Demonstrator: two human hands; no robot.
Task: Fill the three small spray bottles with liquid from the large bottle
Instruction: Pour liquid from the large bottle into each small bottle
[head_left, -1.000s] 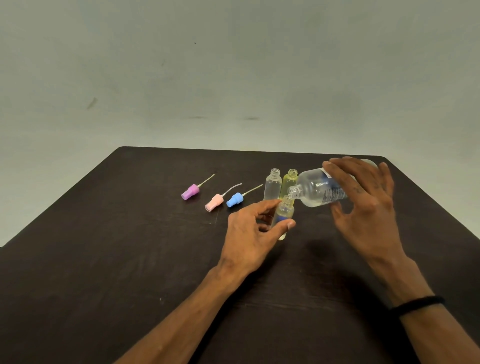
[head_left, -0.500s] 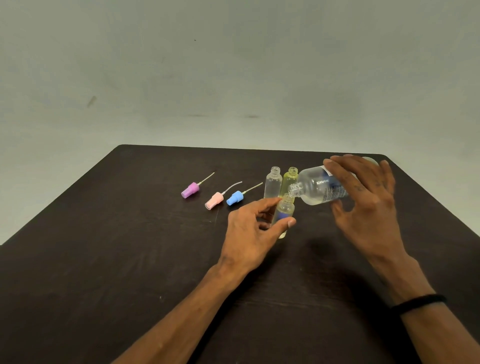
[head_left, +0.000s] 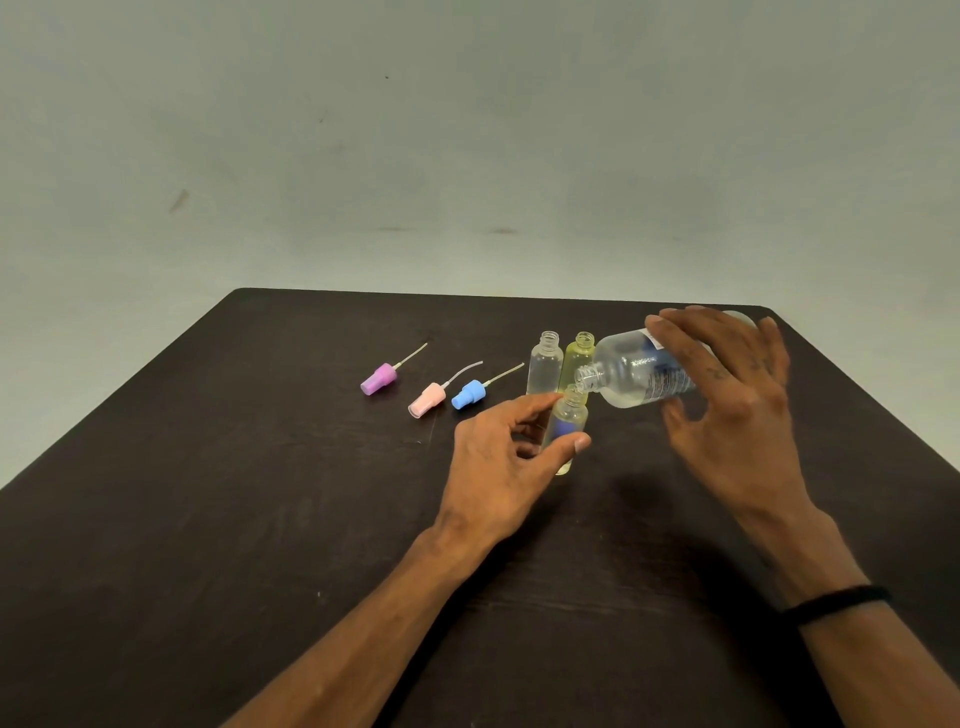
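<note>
Large bottle (head_left: 636, 371), gripped by right hand (head_left: 727, 410), tilts onto small bottle (head_left: 569, 415) (upright on table (head_left: 208, 519)) pinched by left hand (head_left: 498, 467)

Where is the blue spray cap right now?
In the head view, the blue spray cap lies on the table, left of the clear small bottle, beside the pink spray cap.
</note>
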